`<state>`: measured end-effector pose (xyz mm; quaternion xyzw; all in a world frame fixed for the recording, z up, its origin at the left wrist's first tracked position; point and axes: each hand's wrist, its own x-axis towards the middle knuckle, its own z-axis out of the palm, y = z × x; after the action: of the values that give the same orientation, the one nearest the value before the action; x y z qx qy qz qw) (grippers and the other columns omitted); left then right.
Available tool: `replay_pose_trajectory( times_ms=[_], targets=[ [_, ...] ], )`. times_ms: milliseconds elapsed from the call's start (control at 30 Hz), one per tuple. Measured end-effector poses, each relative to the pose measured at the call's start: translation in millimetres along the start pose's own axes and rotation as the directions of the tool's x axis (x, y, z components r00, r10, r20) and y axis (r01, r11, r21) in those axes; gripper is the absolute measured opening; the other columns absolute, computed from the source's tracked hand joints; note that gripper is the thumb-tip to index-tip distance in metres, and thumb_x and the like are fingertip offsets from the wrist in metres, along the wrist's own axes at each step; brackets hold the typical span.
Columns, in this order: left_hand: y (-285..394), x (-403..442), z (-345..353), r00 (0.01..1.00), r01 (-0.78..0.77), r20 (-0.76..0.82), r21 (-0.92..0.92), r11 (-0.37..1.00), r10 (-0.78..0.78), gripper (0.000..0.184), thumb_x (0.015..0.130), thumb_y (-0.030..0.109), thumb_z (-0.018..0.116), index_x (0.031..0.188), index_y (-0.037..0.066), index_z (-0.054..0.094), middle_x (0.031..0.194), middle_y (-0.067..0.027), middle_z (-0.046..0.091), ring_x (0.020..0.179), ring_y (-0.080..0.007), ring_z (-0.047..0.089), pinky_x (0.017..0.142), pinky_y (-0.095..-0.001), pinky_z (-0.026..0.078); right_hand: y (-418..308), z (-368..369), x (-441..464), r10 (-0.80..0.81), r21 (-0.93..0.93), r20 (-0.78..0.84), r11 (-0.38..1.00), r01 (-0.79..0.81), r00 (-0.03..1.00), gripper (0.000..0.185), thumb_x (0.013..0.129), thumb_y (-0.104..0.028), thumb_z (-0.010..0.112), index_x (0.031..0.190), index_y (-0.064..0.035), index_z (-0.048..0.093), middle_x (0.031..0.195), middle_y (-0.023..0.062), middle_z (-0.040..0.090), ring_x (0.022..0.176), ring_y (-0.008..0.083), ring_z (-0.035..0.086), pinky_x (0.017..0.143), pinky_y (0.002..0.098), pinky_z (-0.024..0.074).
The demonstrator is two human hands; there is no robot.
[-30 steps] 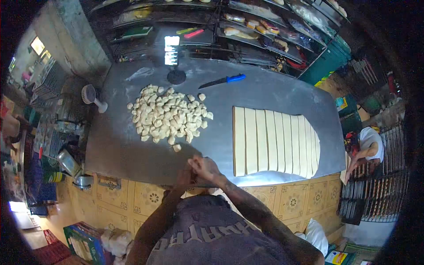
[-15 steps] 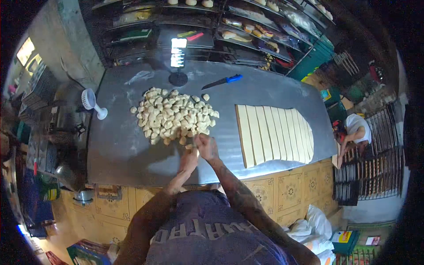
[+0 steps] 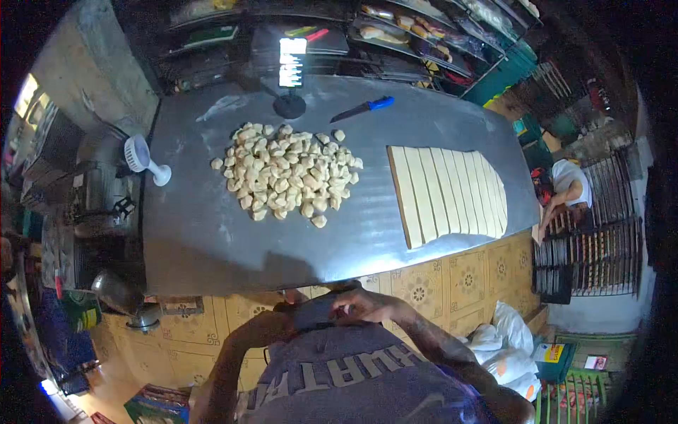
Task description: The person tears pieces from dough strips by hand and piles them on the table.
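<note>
My right hand is at the front of my dark shirt, below the table's front edge, with its fingers bent near the cloth. My left hand is close by on the left, in shadow and partly hidden by the shirt. A heap of small pale dough pieces lies on the dark table. To its right rests a flat dough sheet cut into long strips. A knife with a blue handle lies behind the heap.
A lit phone-like screen on a round stand is at the table's back. A small white fan stands at the left edge. Shelves with bread are behind. At the right, another person bends by racks. White sacks sit on the floor.
Both hands have moved from the near edge of the dough heap back to the shirt, below the table edge. The camera view has shifted slightly. The knife and strips stay on the table.
</note>
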<state>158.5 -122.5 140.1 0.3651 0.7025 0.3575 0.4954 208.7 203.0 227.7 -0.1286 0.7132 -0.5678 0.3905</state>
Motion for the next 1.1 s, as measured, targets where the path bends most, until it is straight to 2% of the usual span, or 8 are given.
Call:
replay_pose_trajectory(
  times_ms=[333, 467, 767, 900, 933, 1000, 1067, 1100],
  targets=[
    [63.5, 21.4, 4.5, 0.982, 0.189, -0.036, 0.134, 0.973, -0.185, 0.035, 0.092, 0.037, 0.062, 0.108, 0.008, 0.071, 0.096, -0.0146, 0.072, 0.088, -0.0312, 0.069, 0.082, -0.0424, 0.053, 20.6, -8.3, 4.4, 0.044, -0.337, 0.112, 0.942, -0.003, 0.993, 0.022, 0.089, -0.008, 0.062, 0.111, -0.0048, 0.061, 0.102, 0.0129, 0.065, 0.091, 0.0197, 0.062, 0.078, 0.0354, 0.0512],
    [33.9, 45.4, 17.7, 0.977, 0.018, -0.209, 0.268, 0.963, 0.040, 0.035, 0.090, 0.038, 0.064, 0.105, 0.008, 0.071, 0.097, -0.0137, 0.072, 0.084, -0.0309, 0.068, 0.079, -0.0422, 0.053, 37.5, -13.1, -17.8, -0.003, -0.323, 0.024, 0.946, 0.011, 1.000, 0.024, 0.093, -0.019, 0.064, 0.111, -0.0043, 0.062, 0.099, 0.0118, 0.065, 0.091, 0.0234, 0.062, 0.081, 0.0363, 0.0514],
    [3.9, 20.6, 36.3, 0.875, 0.231, -0.433, -0.020, 0.973, -0.217, 0.029, 0.090, 0.030, 0.067, 0.096, 0.001, 0.066, 0.085, -0.0119, 0.067, 0.079, -0.0220, 0.066, 0.071, -0.0345, 0.051, 65.6, -30.2, -24.1, 0.016, -0.239, 0.081, 0.971, 0.004, 0.997, 0.014, 0.083, 0.002, 0.068, 0.095, -0.0036, 0.065, 0.088, 0.0072, 0.065, 0.079, 0.0156, 0.060, 0.071, 0.0276, 0.0479],
    [14.7, 77.9, 3.4, 0.805, 0.186, -0.510, -0.268, 0.945, -0.303, 0.028, 0.090, 0.024, 0.068, 0.107, 0.003, 0.066, 0.087, -0.0115, 0.065, 0.078, -0.0219, 0.064, 0.068, -0.0338, 0.049, 64.8, -61.3, -55.4, 0.143, 0.132, 0.107, 0.979, -0.156, 0.984, 0.012, 0.088, -0.005, 0.070, 0.100, -0.0043, 0.068, 0.091, 0.0081, 0.067, 0.083, 0.0172, 0.063, 0.073, 0.0289, 0.0516],
    [12.3, 105.9, -11.4, 0.812, 0.199, -0.454, -0.376, 0.905, -0.367, 0.032, 0.090, 0.022, 0.067, 0.118, 0.005, 0.066, 0.093, -0.0134, 0.067, 0.079, -0.0259, 0.066, 0.071, -0.0354, 0.049, 74.6, -66.0, -63.4, 0.134, 0.104, -0.060, 0.986, -0.128, 0.989, 0.014, 0.089, -0.007, 0.069, 0.103, -0.0048, 0.068, 0.093, 0.0083, 0.068, 0.086, 0.0180, 0.065, 0.075, 0.0294, 0.0527],
    [-1.3, 179.7, -24.8, 0.799, -0.153, -0.595, -0.333, 0.930, -0.082, 0.026, 0.096, 0.008, 0.057, 0.120, 0.004, 0.065, 0.101, -0.0122, 0.069, 0.088, -0.0228, 0.066, 0.074, -0.0321, 0.050, 98.6, -79.6, -76.1, 0.082, 0.026, -0.371, 0.997, -0.078, 0.925, 0.018, 0.091, -0.010, 0.068, 0.109, -0.0059, 0.069, 0.095, 0.0088, 0.070, 0.090, 0.0196, 0.067, 0.079, 0.0305, 0.0550],
    [65.7, 244.0, -68.2, 0.845, 0.070, -0.521, -0.117, 0.991, -0.121, 0.031, 0.092, 0.003, 0.055, 0.122, 0.004, 0.063, 0.097, -0.0088, 0.067, 0.089, -0.0156, 0.065, 0.075, -0.0292, 0.051, 140.5, -90.3, -82.0, 0.077, 0.034, -0.437, 0.997, -0.069, 0.896, 0.020, 0.093, -0.014, 0.068, 0.111, -0.0057, 0.067, 0.099, 0.0084, 0.070, 0.093, 0.0190, 0.067, 0.081, 0.0313, 0.0554],
    [80.2, 284.4, -79.5, 0.818, -0.046, -0.575, -0.084, 0.995, -0.011, 0.035, 0.091, 0.001, 0.053, 0.124, 0.005, 0.062, 0.104, -0.0106, 0.068, 0.094, -0.0190, 0.065, 0.080, -0.0307, 0.051, 159.1, -97.6, -89.5, 0.092, 0.058, -0.506, 0.996, -0.072, 0.858, 0.022, 0.094, -0.018, 0.067, 0.112, -0.0055, 0.066, 0.102, 0.0080, 0.070, 0.095, 0.0185, 0.068, 0.083, 0.0322, 0.0558]
  ],
)
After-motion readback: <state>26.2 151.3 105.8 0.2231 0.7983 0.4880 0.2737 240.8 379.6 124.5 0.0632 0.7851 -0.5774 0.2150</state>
